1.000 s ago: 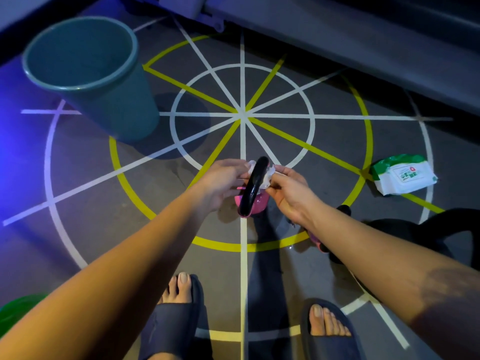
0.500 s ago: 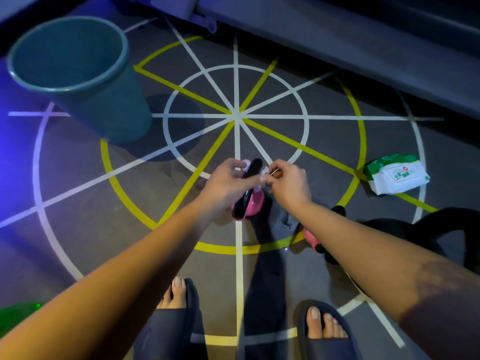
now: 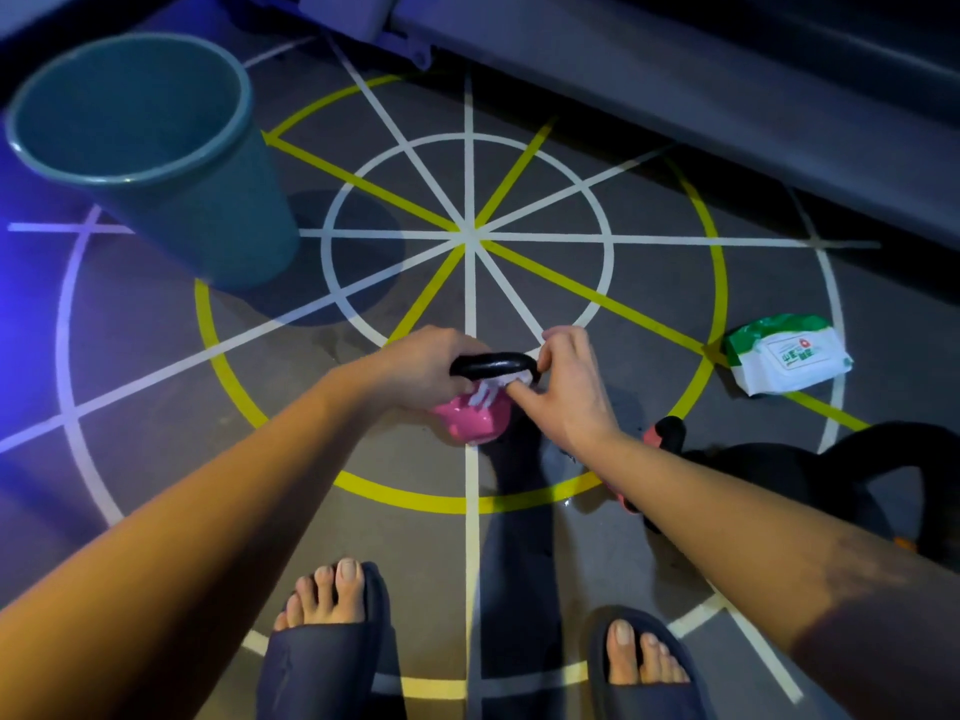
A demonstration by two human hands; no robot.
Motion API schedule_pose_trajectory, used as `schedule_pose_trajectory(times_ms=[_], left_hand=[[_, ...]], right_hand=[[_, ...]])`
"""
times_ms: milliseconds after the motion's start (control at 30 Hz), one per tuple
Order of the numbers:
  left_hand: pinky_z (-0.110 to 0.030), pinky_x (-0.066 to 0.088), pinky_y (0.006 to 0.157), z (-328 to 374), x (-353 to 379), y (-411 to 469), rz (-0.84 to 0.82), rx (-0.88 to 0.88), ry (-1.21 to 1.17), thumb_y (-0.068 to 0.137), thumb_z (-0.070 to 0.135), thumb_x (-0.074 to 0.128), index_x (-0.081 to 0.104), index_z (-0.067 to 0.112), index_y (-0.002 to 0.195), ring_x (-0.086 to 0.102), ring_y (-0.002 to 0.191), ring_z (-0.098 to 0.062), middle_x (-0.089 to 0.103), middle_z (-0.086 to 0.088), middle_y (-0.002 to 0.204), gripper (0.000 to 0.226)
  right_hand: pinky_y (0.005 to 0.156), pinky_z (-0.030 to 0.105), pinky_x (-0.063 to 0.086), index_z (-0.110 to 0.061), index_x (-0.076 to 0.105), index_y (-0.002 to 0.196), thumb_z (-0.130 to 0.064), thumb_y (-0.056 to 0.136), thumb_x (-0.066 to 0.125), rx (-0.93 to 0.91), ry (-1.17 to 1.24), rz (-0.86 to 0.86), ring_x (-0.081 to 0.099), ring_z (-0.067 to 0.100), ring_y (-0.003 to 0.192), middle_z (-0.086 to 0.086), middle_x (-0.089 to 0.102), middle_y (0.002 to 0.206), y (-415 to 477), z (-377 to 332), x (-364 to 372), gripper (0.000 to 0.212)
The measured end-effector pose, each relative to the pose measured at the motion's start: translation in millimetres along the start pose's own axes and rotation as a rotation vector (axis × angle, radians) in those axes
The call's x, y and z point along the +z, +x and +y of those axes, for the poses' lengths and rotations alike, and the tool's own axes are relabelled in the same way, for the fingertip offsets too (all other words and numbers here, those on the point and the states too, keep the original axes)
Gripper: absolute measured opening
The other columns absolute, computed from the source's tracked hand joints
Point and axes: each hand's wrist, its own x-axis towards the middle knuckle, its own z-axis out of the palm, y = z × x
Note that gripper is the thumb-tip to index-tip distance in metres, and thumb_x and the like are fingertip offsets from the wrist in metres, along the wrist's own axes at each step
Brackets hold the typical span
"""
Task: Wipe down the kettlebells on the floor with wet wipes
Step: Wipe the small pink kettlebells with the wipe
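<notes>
A small pink kettlebell (image 3: 470, 420) with a black handle (image 3: 493, 365) stands on the floor between my hands. My left hand (image 3: 423, 371) grips the left end of the handle. My right hand (image 3: 569, 387) presses a white wet wipe (image 3: 493, 389) under the handle's right end, against the top of the pink body. A second pink kettlebell (image 3: 660, 439) sits to the right, mostly hidden behind my right forearm. A large black kettlebell (image 3: 831, 475) stands further right.
A teal bucket (image 3: 156, 148) stands at the upper left. A green and white wet wipe pack (image 3: 787, 358) lies on the floor at the right. My feet in dark slides are at the bottom. A grey machine base runs along the top.
The kettlebell handle has turned from pointing away from me to lying crosswise. My right hand has moved the wipe from the handle's top to underneath it.
</notes>
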Motion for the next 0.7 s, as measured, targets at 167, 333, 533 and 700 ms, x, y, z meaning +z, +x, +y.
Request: schedule_pose_trajectory(times_ms=[167,333,533,700], left_hand=[[-0.036,0.044,0.078,5.2,3.2,-15.9,0.266,0.01,0.171,0.086,0.031,0.072,0.065,0.039,0.112,0.048,0.104,-0.016,0.047,0.005,0.101,0.028],[-0.035,0.042,0.069,17.6,23.3,-35.0,0.364,-0.199,0.203,0.089,0.054,0.067,0.05,0.028,0.117,0.063,0.095,-0.026,0.066,0.002,0.098,0.042],[-0.04,0.051,0.073,15.9,45.6,-38.4,0.43,-0.193,0.22,0.102,0.051,0.045,0.056,0.028,0.122,0.066,0.098,-0.033,0.071,-0.004,0.1,0.032],[-0.036,0.045,0.066,-5.8,27.2,-19.1,0.392,-0.076,0.344,0.102,0.054,0.037,0.052,0.031,0.124,0.066,0.096,-0.031,0.066,-0.001,0.103,0.035]], right_hand=[[0.12,0.037,0.03,-0.024,0.023,0.154,-0.018,0.084,0.068,0.064,0.109,-0.233,0.027,0.016,0.147,-0.001,0.024,0.161,-0.5,-11.5,4.9,0.084],[0.099,0.028,0.046,-0.03,0.046,0.145,-0.016,0.086,0.064,0.12,0.126,-0.371,0.059,0.019,0.118,-0.002,0.064,0.126,-0.7,-1.4,-1.9,0.063],[0.088,0.023,0.04,-0.019,0.067,0.122,-0.014,0.082,0.071,0.029,0.063,-0.328,0.057,0.019,0.106,0.004,0.059,0.11,2.3,-4.4,-4.7,0.041],[0.064,0.032,0.042,-0.022,0.065,0.087,-0.032,0.071,0.087,0.081,0.023,-0.424,0.056,0.017,0.074,-0.002,0.056,0.079,13.5,-11.0,-12.8,0.03]])
